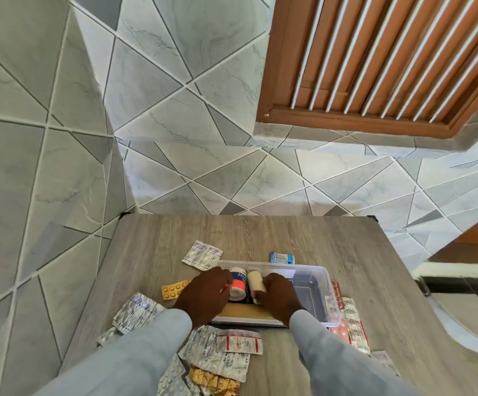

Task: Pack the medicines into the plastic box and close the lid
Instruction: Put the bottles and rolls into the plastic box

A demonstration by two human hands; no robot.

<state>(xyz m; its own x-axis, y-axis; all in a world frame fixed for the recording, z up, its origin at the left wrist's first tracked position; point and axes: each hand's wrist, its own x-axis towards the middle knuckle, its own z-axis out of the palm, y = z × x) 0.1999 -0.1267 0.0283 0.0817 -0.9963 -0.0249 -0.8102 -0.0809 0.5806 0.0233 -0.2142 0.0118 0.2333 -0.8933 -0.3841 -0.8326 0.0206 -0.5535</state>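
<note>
We have both hands down in the left end of the clear plastic box (322, 284) on the wooden table (260, 235), probably lining two rolls up side by side so the right end stays free for more. Our left hand (203, 292) curls round the tape roll (237, 282) with the blue and red label, and our right hand (279, 295) pinches the plain beige roll (254, 281) just beside it. Most pill strips (217, 355) lie loose around the box, near and to both sides; we see no lid.
</note>
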